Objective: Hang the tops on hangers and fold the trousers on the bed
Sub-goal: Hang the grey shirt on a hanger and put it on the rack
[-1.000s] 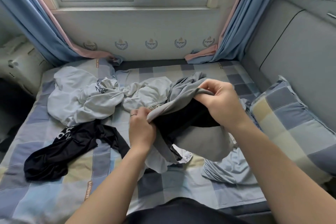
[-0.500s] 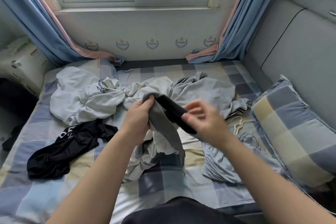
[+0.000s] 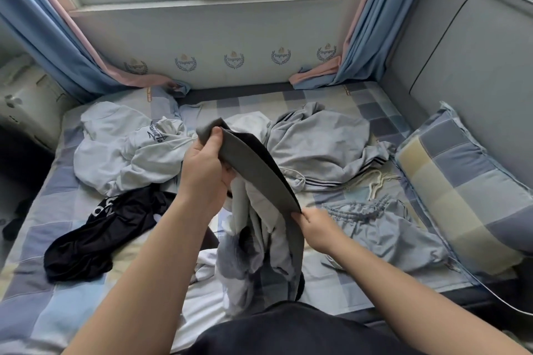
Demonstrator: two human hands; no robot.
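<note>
1. The left hand is gripping the upper end of the grey garment in the centre of the frame.
2. The right hand is pinching its lower end, a little right of centre.
3. The garment's edge is stretching between both hands, and the rest is hanging down onto the bed.
4. A black top is lying at the lower left, and a white hoodie is lying above it.

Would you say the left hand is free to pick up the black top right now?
Probably not yet: the left hand grips the grey garment; nothing lies on the black top, though.
</note>
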